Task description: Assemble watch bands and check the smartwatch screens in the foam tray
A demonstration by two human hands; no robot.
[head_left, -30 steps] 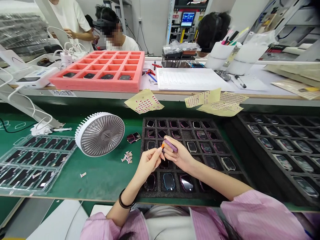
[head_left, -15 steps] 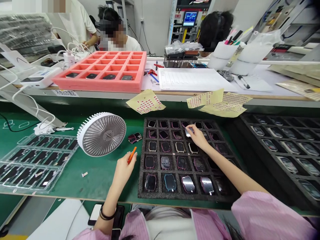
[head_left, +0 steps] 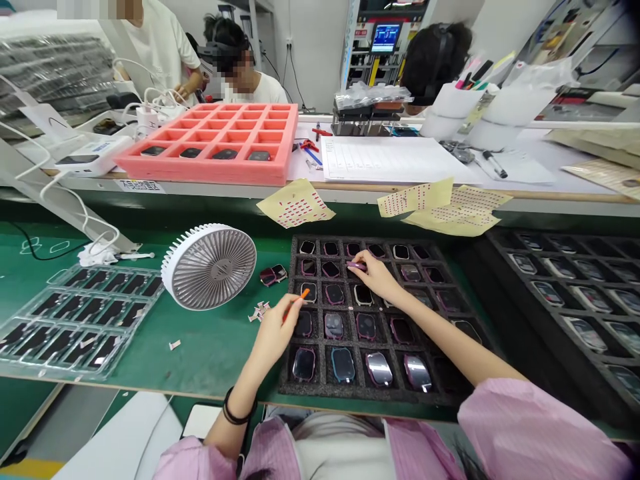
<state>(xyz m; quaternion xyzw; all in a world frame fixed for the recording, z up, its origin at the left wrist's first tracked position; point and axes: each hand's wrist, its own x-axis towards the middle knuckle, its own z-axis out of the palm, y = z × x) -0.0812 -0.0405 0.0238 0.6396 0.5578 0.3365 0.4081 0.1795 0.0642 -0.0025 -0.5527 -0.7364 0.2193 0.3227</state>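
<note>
My left hand (head_left: 274, 331) pinches a slim orange-tipped tool (head_left: 299, 299) at the left edge of a black foam tray (head_left: 350, 395). The tray holds rows of smartwatch bodies, such as a blue-rimmed watch (head_left: 343, 365). My right hand (head_left: 376, 278) hangs low over the tray's upper rows. Between its thumb and fingers is a small purple strip (head_left: 356, 265), mostly hidden by the fingers. The hand covers several tray cells.
A white desk fan (head_left: 209, 267) and a clear plastic tray of dark screens (head_left: 80, 320) stand to the left. A second foam tray (head_left: 565, 313) lies to the right. Yellow sticker sheets (head_left: 295, 203) hang from the shelf holding a pink foam tray (head_left: 210, 143). Co-workers sit beyond.
My left hand has moved right to the tray's edge, still holding the orange tool. My right hand has shifted left over the tray and now shows the purple strip.
</note>
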